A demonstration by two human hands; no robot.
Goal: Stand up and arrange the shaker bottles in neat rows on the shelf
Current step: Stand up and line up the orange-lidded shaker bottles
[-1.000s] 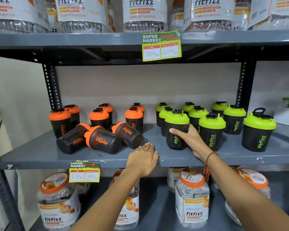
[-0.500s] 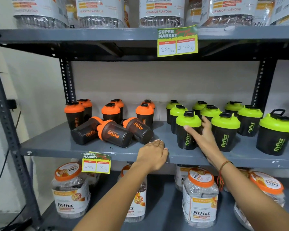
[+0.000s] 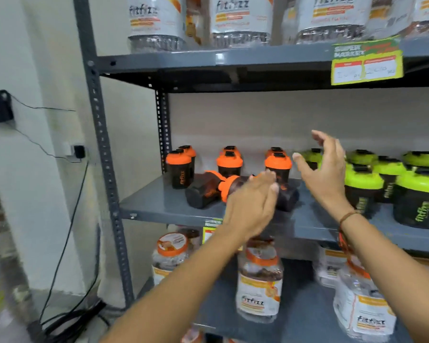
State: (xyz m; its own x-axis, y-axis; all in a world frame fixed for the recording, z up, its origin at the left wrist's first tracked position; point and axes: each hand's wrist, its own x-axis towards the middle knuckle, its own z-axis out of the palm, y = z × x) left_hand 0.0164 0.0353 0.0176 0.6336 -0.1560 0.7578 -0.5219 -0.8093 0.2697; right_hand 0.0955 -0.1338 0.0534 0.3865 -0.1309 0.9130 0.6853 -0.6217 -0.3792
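Nearest, two bare forearms reaching up over the lower shelf's clear Fitfizz jars (image 3: 259, 283). Left hand (image 3: 252, 206) flat and spread, fingers together, hovering just in front of the toppled orange-lidded shakers (image 3: 208, 190) — gripping nothing, contact too blurred to tell. Right hand (image 3: 326, 169) raised higher, wide open, thumb and fingers splayed, holding nothing, between the orange group and the standing green-lidded shakers (image 3: 363, 186). Behind the fallen ones, standing orange-lidded shakers (image 3: 229, 162) in pairs toward the back wall, all on the grey middle shelf (image 3: 159, 209).

Risks, judged from here: fallen bottles lying round-sided near the shelf's front edge — a careless push likely to roll one off onto the jars below. Open right hand close beside the green row; a sweep leftward could clip a lid and knock a neat bottle over. Standing orange ones just behind the fallen — lifting one carelessly could tip them too.
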